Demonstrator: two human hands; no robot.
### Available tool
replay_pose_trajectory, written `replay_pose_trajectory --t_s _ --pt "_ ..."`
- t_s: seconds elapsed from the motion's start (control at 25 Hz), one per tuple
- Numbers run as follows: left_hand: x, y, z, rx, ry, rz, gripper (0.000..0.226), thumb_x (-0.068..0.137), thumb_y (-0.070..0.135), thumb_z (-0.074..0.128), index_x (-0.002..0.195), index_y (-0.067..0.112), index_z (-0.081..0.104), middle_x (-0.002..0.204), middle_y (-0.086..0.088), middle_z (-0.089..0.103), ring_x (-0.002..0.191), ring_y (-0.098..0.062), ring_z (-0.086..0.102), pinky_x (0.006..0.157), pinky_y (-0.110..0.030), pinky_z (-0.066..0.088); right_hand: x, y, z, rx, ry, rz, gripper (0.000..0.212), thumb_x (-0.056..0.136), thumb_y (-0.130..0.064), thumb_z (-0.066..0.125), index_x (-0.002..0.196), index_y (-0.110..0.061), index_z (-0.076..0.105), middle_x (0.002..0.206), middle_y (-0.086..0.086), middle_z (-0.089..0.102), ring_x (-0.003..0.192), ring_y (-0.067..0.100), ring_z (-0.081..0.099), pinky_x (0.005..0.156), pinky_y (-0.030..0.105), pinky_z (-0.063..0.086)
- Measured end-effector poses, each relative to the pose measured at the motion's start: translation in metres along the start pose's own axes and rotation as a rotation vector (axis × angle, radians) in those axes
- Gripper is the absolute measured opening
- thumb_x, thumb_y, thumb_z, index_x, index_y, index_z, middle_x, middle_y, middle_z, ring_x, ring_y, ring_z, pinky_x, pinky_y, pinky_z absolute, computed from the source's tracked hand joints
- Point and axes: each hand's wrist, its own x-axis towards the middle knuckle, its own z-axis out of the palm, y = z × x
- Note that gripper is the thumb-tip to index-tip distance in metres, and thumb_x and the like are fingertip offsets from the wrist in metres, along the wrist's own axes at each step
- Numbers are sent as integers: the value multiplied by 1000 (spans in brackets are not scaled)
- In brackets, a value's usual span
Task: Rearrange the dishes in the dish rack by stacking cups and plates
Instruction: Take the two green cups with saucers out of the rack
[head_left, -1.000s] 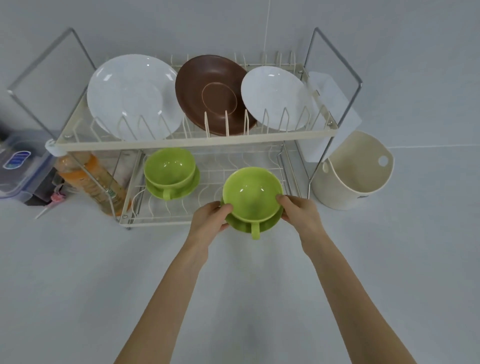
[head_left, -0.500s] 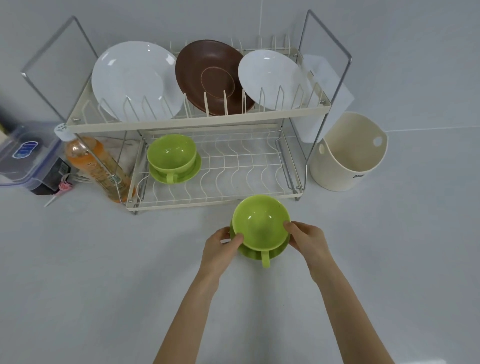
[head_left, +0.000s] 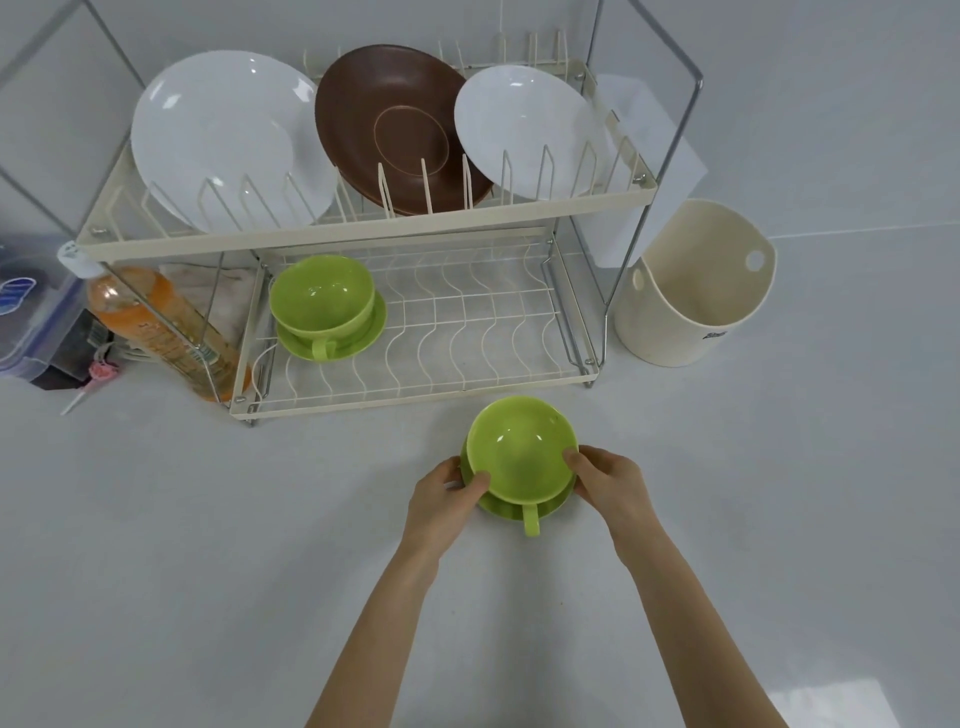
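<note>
On the far upper tier of the dish rack (head_left: 363, 231) 3 plates stand apart in the slots, none stacked: the large white plate (head_left: 223, 135) at left, the brown plate (head_left: 400, 124) in the middle, the small white plate (head_left: 524, 130) at right; on the lower tier's left end sits 1 green cup (head_left: 322, 296) on its saucer (head_left: 363, 340), the rest of that tier bare. Near the rack's front edge, on the counter (head_left: 208, 571), a second green cup (head_left: 522, 449) rests on its own saucer (head_left: 506, 509); the left hand (head_left: 447, 499) and right hand (head_left: 610, 483) clamp this pair from either side. I judge the task barely begun: 1 set is out of the rack, and the cups, saucers and plates are all not yet stacked.
</note>
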Motion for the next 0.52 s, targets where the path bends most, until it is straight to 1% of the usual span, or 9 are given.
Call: replay_pose_trajectory --t_s 0.04,0.08,0.12,0.16,0.2,0.24,0.36,0.44,0.52 --pt "0 -1 -1 4 -1 15 5 86 19 58 85 24 58 90 6 61 97 -19 56 98 -37 45 0 1 -1 -26 -12 -3 46 84 -27 59 123 -2 57 117 17 65 114 32 58 104 46 43" --pt "0 -1 -1 31 -13 40 10 86 21 58 96 21 60 98 1 63 101 -19 56 99 -37 45 -1 0 -2 -65 -25 -14 49 84 -29 59 127 -6 55 121 15 64 117 29 57 105 44 42" --pt "0 -2 -2 69 -25 60 23 86 22 57 109 17 60 107 -3 63 106 -21 57 100 -37 44 -4 -2 -3 -107 -36 -34 50 84 -29 59 129 -8 53 125 13 62 119 27 55 106 41 41" --pt "-1 -1 -4 106 -24 72 36 86 24 57 120 13 56 117 -5 61 114 -23 56 101 -35 42 -8 -6 -4 -151 -32 -60 49 86 -28 58 131 -10 51 129 11 59 122 25 52 106 37 39" --pt "-2 2 -7 138 -8 85 47 86 26 57 130 12 49 126 -6 56 121 -23 53 101 -32 39 -11 -11 -6 -186 -17 -94 49 87 -26 57 133 -11 48 133 10 55 126 23 49 106 34 38" --pt "-3 4 -11 152 18 101 53 87 27 57 135 12 43 134 -7 51 124 -22 50 99 -28 37 -13 -16 -7 -211 -5 -135 49 88 -26 56 134 -13 46 138 8 52 129 22 45 105 33 35" --pt "-5 16 -33 162 92 180 52 89 28 53 137 15 40 143 -4 45 126 -19 47 91 -21 33 -22 -41 -2 -252 -24 -261 48 89 -24 55 135 -16 46 142 3 48 133 19 42 109 31 32" --pt "-3 27 -53 147 155 221 48 90 27 51 136 15 41 142 -1 46 125 -18 48 90 -20 32 -24 -58 11 -267 -70 -299 45 89 -25 54 133 -18 49 139 0 52 130 16 45 110 31 34" --pt "2 38 -77 127 222 249 46 90 25 50 135 13 43 140 -3 49 123 -19 49 90 -20 32 -24 -76 32 -287 -134 -327 43 89 -26 53 132 -19 50 136 0 55 127 15 49 106 28 37"
